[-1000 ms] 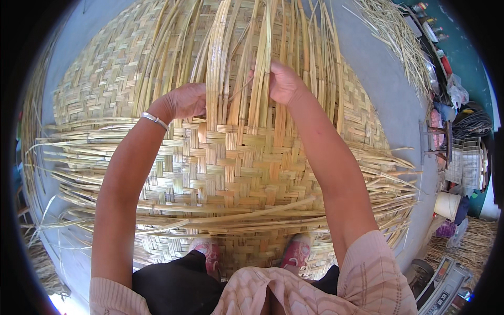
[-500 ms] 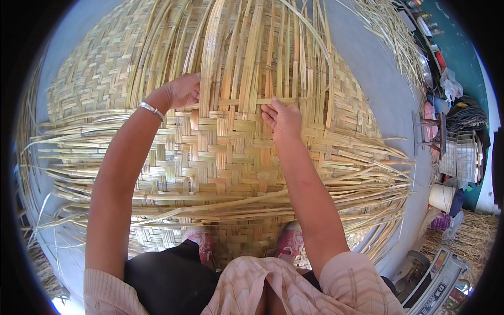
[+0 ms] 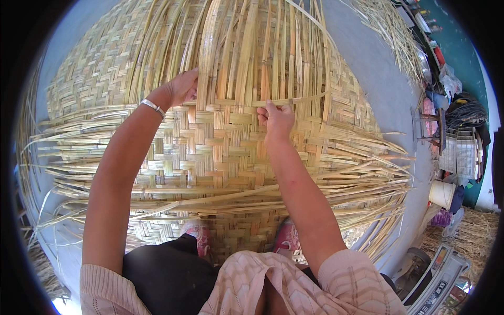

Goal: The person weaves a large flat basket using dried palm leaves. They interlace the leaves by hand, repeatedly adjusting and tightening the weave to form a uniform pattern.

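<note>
On the grey floor [image 3: 378,89] lies a big woven mat [image 3: 210,157] of pale bamboo strips, and the person crouches at its near edge, both shoes [image 3: 197,233] standing on the finished part, I think to keep it flat and in place. Loose upright strips [image 3: 247,47] rise from the woven part and bend toward the camera. One thin cross strip [image 3: 273,101] runs sideways through them, just at the line where the weave ends.

The left hand [image 3: 181,88] is closed around a few of the upright strips and seems to lift them, so that a gap stays open for the cross strip. A silver bracelet [image 3: 152,107] sits on its wrist. The right hand [image 3: 275,118] pinches the cross strip between thumb and fingers and rests its heel on the woven surface, probably to press the strip tight against the last row.

At the right edge, near the wall, stands a white bucket [image 3: 442,193]; I cannot see what is inside. Beside it are a small woven basket [image 3: 464,152], whose content is also not clear, and some dark coiled hose [image 3: 464,113]. More loose strips [image 3: 388,31] lie in a pile far off on the floor.
</note>
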A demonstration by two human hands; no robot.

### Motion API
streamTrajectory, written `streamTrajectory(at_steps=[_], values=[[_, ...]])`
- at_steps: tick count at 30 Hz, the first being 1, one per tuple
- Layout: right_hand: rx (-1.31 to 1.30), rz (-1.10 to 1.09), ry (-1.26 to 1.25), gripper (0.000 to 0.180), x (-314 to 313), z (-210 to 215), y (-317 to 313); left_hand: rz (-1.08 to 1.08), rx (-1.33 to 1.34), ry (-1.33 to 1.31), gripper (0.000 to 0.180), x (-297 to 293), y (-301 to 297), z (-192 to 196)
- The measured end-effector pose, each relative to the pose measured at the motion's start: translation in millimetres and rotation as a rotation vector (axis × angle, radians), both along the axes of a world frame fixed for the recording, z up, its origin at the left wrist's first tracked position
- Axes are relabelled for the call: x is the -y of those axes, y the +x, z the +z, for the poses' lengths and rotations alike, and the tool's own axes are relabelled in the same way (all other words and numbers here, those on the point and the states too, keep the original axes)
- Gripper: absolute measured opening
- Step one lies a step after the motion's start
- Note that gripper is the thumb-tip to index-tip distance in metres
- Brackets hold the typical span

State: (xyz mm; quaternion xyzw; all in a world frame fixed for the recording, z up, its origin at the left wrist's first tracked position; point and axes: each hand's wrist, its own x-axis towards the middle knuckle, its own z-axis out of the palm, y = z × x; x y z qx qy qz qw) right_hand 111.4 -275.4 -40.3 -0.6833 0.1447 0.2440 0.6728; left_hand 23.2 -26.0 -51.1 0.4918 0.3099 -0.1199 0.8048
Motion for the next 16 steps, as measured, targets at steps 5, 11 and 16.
streamTrajectory(at_steps=[5,11,16], values=[[-0.065,0.049,0.113,0.015,8,-6,5,0.315,-0.041,0.495,0.033,22,-8,-8],[-0.113,0.120,0.240,0.015,21,-7,10,-0.235,0.263,1.863,0.051,95,-50,-20],[-0.172,0.146,0.350,0.029,47,12,46,-0.713,0.017,1.698,0.062,102,-51,-5]])
